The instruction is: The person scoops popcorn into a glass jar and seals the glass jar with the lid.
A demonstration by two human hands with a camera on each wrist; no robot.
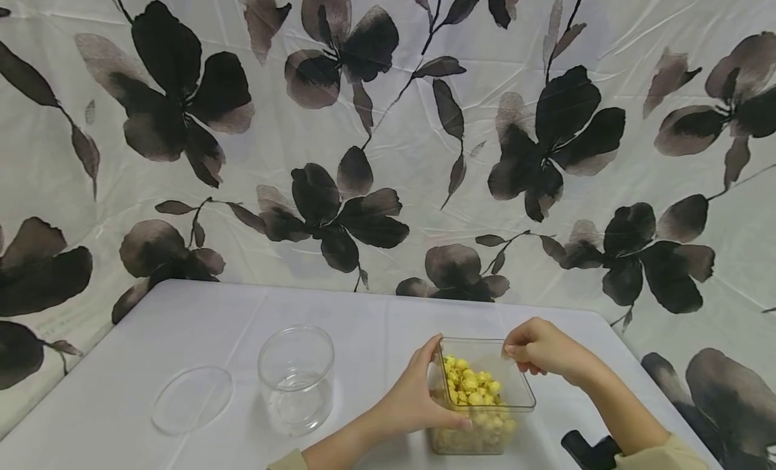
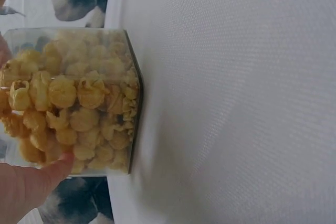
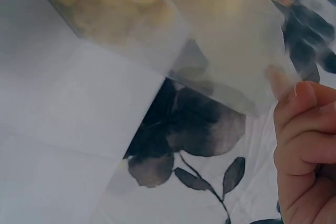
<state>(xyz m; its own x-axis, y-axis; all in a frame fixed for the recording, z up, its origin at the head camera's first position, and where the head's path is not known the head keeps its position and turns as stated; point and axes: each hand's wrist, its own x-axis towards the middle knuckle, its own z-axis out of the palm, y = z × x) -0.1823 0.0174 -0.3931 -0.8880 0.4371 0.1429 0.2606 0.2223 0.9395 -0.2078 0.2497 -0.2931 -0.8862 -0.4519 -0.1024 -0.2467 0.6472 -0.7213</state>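
A clear square container [image 1: 485, 443] partly filled with yellow popcorn [image 1: 471, 384] stands on the white table. My left hand [image 1: 412, 399] grips it from the left, with the thumb on the near wall and the fingers on the far side. In the left wrist view that thumb presses the wall beside the popcorn [image 2: 63, 93]. At the upper right corner my right hand [image 1: 542, 349] pinches the rim with curled fingers. A fingertip shows through the plastic in the right wrist view, above the fingers of my right hand [image 3: 307, 145].
Left of the hands stands a clear round jar [image 1: 297, 382] without a lid on it. A clear round lid [image 1: 192, 400] lies flat further left. A black object [image 1: 588, 450] shows beside the right forearm. A floral cloth [image 1: 388, 153] hangs behind the white table [image 1: 212, 328].
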